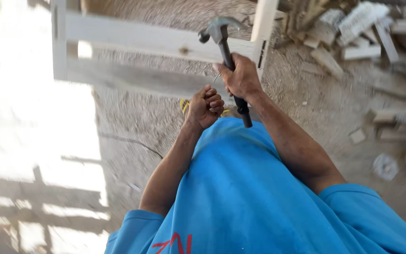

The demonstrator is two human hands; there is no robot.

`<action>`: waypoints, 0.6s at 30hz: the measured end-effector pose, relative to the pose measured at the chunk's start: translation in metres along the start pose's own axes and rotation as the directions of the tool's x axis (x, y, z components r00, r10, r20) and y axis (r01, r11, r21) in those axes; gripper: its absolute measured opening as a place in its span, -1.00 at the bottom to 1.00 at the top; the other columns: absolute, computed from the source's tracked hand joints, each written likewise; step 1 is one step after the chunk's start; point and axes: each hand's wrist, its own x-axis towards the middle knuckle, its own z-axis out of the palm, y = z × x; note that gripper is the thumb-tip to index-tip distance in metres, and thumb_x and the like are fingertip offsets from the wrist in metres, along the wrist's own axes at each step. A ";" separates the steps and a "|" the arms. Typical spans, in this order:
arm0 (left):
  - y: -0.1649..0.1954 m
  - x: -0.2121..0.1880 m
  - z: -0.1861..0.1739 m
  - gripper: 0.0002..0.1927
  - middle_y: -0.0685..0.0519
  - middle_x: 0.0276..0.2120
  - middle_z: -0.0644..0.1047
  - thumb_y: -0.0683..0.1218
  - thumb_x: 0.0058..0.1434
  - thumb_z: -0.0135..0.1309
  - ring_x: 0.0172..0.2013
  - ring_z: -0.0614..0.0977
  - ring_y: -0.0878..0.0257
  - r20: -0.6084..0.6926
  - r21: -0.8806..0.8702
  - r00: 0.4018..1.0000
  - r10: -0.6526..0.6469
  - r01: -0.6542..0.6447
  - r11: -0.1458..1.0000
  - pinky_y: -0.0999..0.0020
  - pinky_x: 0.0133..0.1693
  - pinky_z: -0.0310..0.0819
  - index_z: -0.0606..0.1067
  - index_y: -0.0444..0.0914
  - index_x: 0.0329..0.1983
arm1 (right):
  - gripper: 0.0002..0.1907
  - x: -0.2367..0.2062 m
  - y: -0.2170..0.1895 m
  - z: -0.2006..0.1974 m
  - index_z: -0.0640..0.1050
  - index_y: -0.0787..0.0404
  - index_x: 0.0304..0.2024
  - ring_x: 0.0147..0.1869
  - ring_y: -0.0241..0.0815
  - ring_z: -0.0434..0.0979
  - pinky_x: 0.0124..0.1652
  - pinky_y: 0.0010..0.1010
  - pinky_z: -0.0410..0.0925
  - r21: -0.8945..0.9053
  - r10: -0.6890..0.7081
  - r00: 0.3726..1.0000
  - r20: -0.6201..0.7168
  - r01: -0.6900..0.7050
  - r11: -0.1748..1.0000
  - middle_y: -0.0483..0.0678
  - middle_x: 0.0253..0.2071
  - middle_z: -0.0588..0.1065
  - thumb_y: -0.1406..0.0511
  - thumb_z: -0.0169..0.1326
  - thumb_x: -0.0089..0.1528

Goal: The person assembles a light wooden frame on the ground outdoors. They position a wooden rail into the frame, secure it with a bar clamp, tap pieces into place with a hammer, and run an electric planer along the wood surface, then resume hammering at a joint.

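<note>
Hammer (222, 37) clamped in right hand (243, 77), head raised; left hand (205, 107) fisted beside it, above wooden frame (156, 42) on sandy floor (132, 136).

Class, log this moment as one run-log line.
right hand: grips hammer | left hand: closed fist, small nail | ahead: pale wooden frame

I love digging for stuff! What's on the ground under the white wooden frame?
Sandy, gravelly ground shows through the white wooden frame. A yellow strip peeks out by the left hand; the rest is hidden.
</note>
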 end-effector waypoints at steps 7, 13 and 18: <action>0.044 0.029 0.030 -0.73 0.08 -0.51 0.41 -0.08 0.50 -0.22 -0.51 0.44 0.35 0.032 0.088 0.984 -0.177 0.174 0.981 0.50 -0.46 0.44 0.42 -0.28 -0.26 | -0.71 -0.038 0.022 0.008 0.47 0.27 -0.31 -0.67 -0.38 0.43 -0.71 -0.46 0.28 0.146 0.159 0.937 -0.310 -0.118 0.982 -0.15 -0.62 0.42 0.20 0.21 0.33; 0.029 0.034 0.076 -0.71 0.01 -0.35 0.52 -0.04 0.46 -0.30 -0.38 0.58 0.28 -0.177 0.355 0.979 -0.104 0.162 0.921 0.18 -0.15 0.61 0.37 -0.28 -0.26 | -0.76 -0.066 0.042 -0.013 0.47 0.26 -0.28 -0.69 -0.35 0.42 -0.72 -0.44 0.30 0.255 0.239 0.865 -0.442 -0.134 0.958 -0.13 -0.62 0.42 0.23 0.16 0.35; 0.019 0.055 0.084 -0.68 0.11 -0.46 0.40 0.04 0.56 -0.17 -0.53 0.35 0.38 0.082 0.599 0.992 -0.099 0.031 0.800 0.41 -0.40 0.37 0.44 -0.26 -0.20 | -0.79 -0.087 0.055 -0.038 0.48 0.24 -0.24 -0.65 -0.35 0.44 -0.68 -0.46 0.37 0.258 0.253 0.818 -0.517 -0.134 0.957 -0.11 -0.58 0.46 0.23 0.14 0.37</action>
